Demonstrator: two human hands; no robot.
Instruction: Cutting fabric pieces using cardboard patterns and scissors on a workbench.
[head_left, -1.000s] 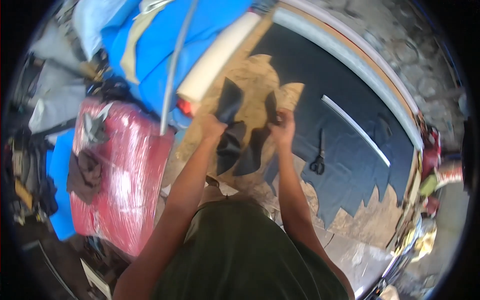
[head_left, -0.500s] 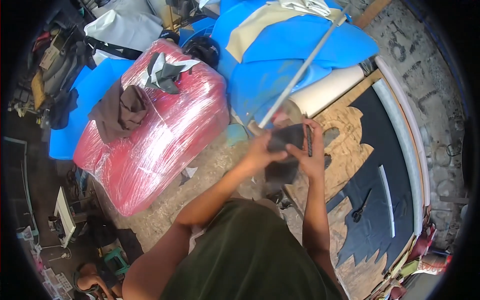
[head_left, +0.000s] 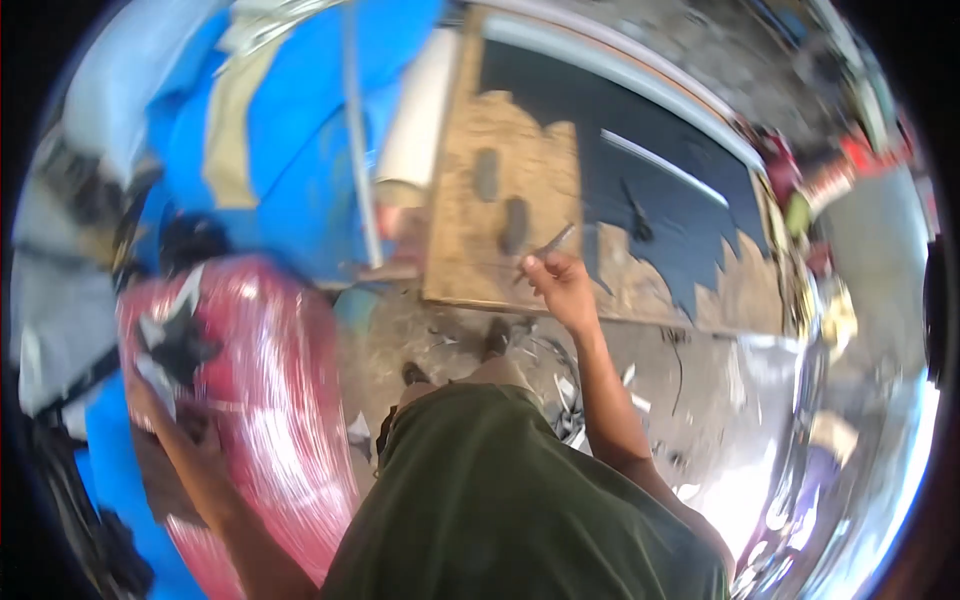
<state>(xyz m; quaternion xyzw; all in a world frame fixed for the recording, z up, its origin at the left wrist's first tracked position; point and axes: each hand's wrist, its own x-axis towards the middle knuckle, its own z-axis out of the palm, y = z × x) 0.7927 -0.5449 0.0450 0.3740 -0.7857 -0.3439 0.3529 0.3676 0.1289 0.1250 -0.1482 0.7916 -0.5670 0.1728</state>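
Now right hand (head_left: 562, 285) pinches slim tool (head_left: 552, 243) upward

Top: dark olive-green shirt, loose, plain
Forearms: bare, no sleeves showing
Hands: left hand (head_left: 190, 430), right hand (head_left: 560, 283), both ungloved

We noted the red bundle (head_left: 250, 400) wrapped in glossy plastic film, with highlights streaking across it. Dark matt cloth scraps (head_left: 180, 345) lay on it. The board (head_left: 500, 200) looked like rough, matt brown wood or fibreboard, partly covered by a black matt sheet (head_left: 650, 200). A thin metal strip (head_left: 665, 168) gleamed there. The blue tarpaulin (head_left: 300, 150) appeared smooth, faintly shiny.
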